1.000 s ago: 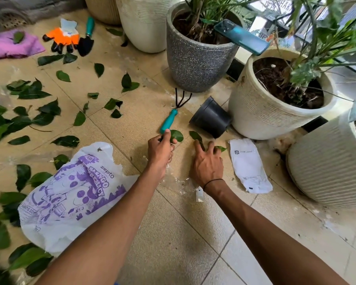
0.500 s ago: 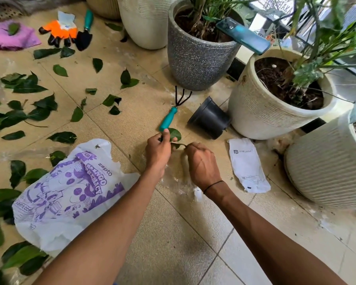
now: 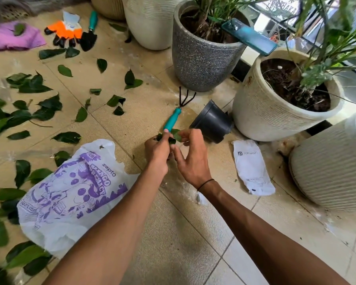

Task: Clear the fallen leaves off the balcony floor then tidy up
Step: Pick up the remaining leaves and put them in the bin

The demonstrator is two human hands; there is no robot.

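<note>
Both hands meet above the tiled floor, in the middle of the view. My left hand [image 3: 157, 150] grips a small bunch of green leaves [image 3: 161, 138]. My right hand [image 3: 190, 155] pinches another leaf [image 3: 176, 134] between thumb and forefinger, right against the left hand's bunch, its other fingers spread. Several green leaves [image 3: 35, 85] lie scattered over the floor at the left. A white bag with purple print [image 3: 70, 192] lies flat on the floor to the left of my left forearm.
A teal-handled hand rake [image 3: 173, 118] lies just beyond my hands, beside a tipped black pot [image 3: 212, 122]. Large planters [image 3: 201, 58] stand at the back and right. A white pouch [image 3: 252, 167] lies at the right. Orange gloves [image 3: 65, 30], a trowel [image 3: 89, 31] and a purple cloth [image 3: 10, 37] are far left.
My right hand picked a leaf off the floor near the black pot and brought it up to my left hand. Both hands have lifted off the tiles.
</note>
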